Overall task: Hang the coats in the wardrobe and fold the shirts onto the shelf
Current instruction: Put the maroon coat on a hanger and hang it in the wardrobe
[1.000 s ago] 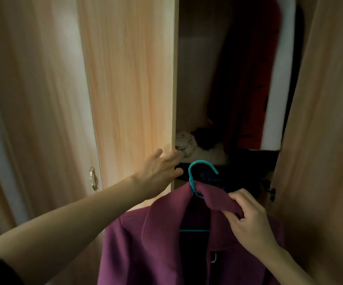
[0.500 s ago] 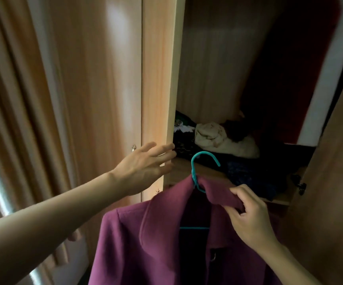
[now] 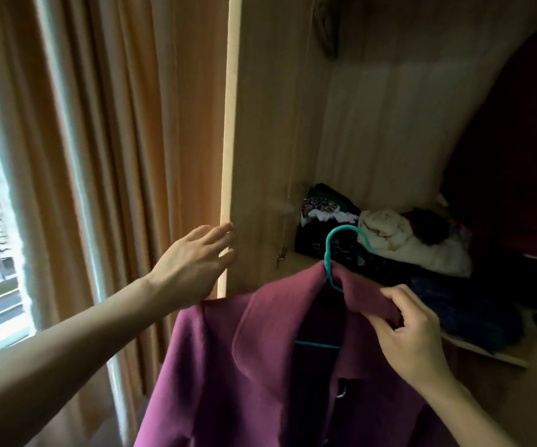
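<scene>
Coat on its hanger, held at the open wardrobe, ready to be hung.

The right hand (image 3: 412, 337), at five o'clock in the frame, pinches the collar of a plum coat (image 3: 244, 366), which sits on a teal hanger (image 3: 333, 250) whose hook stands free just above the fabric. The left hand (image 3: 193, 266), at nine o'clock from the hook, is spread open, grasping nothing, its fingertips (image 3: 226, 229) at the edge of the door (image 3: 228, 140). Beyond the hook, at two o'clock, a heap of clothes (image 3: 405, 243) lies on the shelf (image 3: 486, 353); a dark red garment (image 3: 512, 156) hangs farther right. No rail is in view. By all appearances the hanging step is under way: next the coat needs lifting up and in until the hook catches the rail, presumably overhead, clear of the heap.
</scene>
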Motion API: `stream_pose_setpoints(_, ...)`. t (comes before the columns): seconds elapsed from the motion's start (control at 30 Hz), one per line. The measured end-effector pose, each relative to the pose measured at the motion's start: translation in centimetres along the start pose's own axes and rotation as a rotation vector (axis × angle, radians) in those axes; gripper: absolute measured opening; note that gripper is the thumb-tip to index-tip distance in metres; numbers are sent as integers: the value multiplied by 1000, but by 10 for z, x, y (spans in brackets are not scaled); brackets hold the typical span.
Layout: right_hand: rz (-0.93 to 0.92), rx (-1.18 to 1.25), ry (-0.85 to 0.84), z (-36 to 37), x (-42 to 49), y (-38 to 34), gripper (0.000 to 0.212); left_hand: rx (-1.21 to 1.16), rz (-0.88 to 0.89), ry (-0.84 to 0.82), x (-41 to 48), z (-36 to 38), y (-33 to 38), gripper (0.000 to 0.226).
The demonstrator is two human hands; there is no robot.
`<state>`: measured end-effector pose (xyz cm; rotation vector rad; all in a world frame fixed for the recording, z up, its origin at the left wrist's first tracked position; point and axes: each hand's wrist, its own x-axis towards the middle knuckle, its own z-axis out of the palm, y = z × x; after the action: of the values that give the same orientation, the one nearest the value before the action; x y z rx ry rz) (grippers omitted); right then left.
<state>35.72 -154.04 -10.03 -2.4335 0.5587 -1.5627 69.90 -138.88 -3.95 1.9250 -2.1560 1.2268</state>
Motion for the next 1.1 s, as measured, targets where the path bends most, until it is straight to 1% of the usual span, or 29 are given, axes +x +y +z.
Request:
stream_pose_setpoints(0.1,1,48,4,9,3,-3,26,41,-101,-27,-16,0,-15,51)
stream_pose_setpoints(0.23,-16,92,6,19,9,-6,19,7,-96,-30,-23,-1,-17,64)
stream_pose_setpoints(0.37,-10,84,1,20,14,-6,16,-61,-112,-41,-17,-2,-7,61)
stream_pose_setpoints(0.47,-16,55,-4,16,16,-6,16,-150,-202,-31,-16,-1,-3,44)
stream_pose_setpoints(0.53,-6,44,-1,13,17,-2,19,-287,-247,19,-12,-10,2,39)
stream_pose_setpoints(0.57,8,51,-2,11,17,-1,20,-412,-244,37,-9,-18,7,41)
stream_pose_setpoints(0.63,15,50,-4,9,21,0,22,-737,-186,15,1,-32,22,41)
stream_pose_setpoints(0.67,6,39,-2,8,23,-1,22,-843,-141,-5,6,-37,31,43)
stream_pose_setpoints(0.73,-13,16,7,7,27,-5,23,-950,-78,2,15,-42,49,52)
stream_pose_setpoints(0.8,-15,8,18,4,30,-6,23,-978,-71,76,22,-43,60,54)
stream_pose_setpoints(0.87,-12,26,9,0,30,-10,29,-956,-95,150,26,-42,68,50)
stream_pose_setpoints(0.93,-12,55,-44,-3,30,-14,46,-941,-146,193,28,-40,75,44)
stream_pose_setpoints(1.0,-56,1,-118,-5,30,-15,58,-948,-208,242,27,-37,83,39)
stream_pose_setpoints(1.1,-97,-115,-197,-7,30,-15,52,-976,-304,296,28,-36,94,37)
